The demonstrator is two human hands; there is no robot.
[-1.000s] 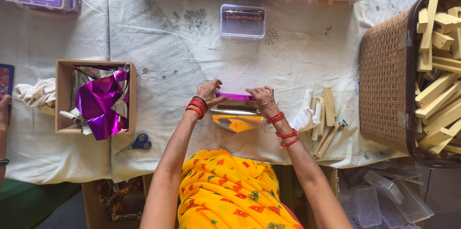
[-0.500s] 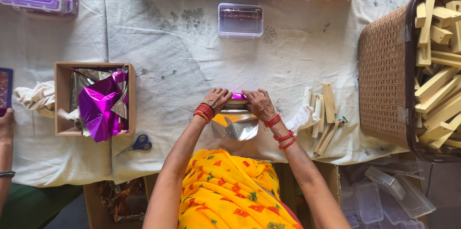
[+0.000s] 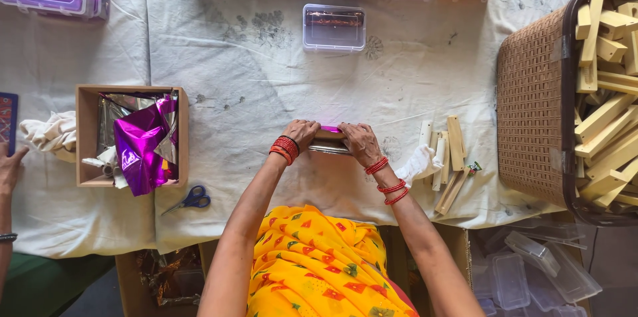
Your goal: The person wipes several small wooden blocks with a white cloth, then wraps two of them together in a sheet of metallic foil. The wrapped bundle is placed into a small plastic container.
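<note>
Both hands, left hand [image 3: 300, 135] and right hand [image 3: 359, 142], are clenched around a foil-wrapped block [image 3: 329, 141] (magenta on top) above the cloth-covered desk [image 3: 266, 71].

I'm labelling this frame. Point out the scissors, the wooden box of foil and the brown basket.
scissors [image 3: 193, 198]: head view, on the blue handles.
wooden box [image 3: 84, 135]: head view, on its left wall.
brown basket [image 3: 530, 104]: head view, on its woven side wall.

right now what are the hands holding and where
Both hands, left hand and right hand, grip a small foil-wrapped block by its two ends.
</note>
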